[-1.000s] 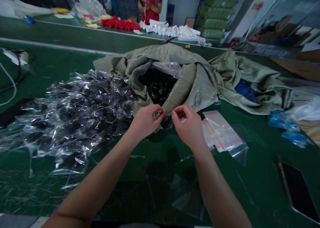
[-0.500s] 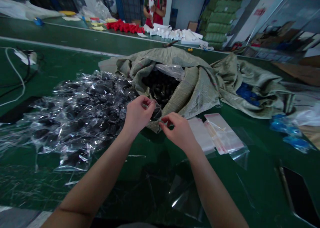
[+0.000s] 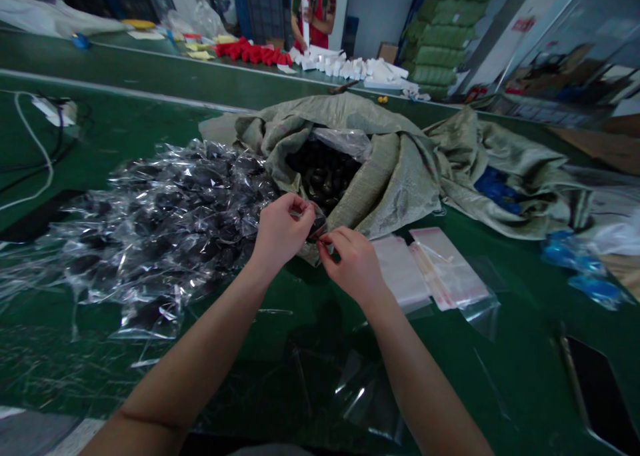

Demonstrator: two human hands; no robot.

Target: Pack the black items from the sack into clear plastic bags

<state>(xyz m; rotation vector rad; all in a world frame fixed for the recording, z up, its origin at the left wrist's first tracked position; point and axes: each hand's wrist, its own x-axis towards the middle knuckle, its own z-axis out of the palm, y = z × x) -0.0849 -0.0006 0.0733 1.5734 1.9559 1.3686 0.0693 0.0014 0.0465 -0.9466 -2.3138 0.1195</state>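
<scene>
Both hands meet just in front of an open woven sack that holds dark rounded items. Between them is a small clear bag with something dark inside. My left hand pinches one side of this bag, fingers closed. On the other side, my right hand has thumb and fingertips pressed together at its edge. A large heap of dark items in clear wrappers lies to the left. Flat clear bags with pink edges rest to the right of my right hand.
A phone lies at the lower right. Another sack with blue items stands at the right, blue wrapped pieces near it. Cables lie at the left. Across the table, a person stands behind red and white pieces.
My right thumb and fingertips have closed together at the bag's edge. The clear bag shows a little more between my hands. The view has shifted slightly.
</scene>
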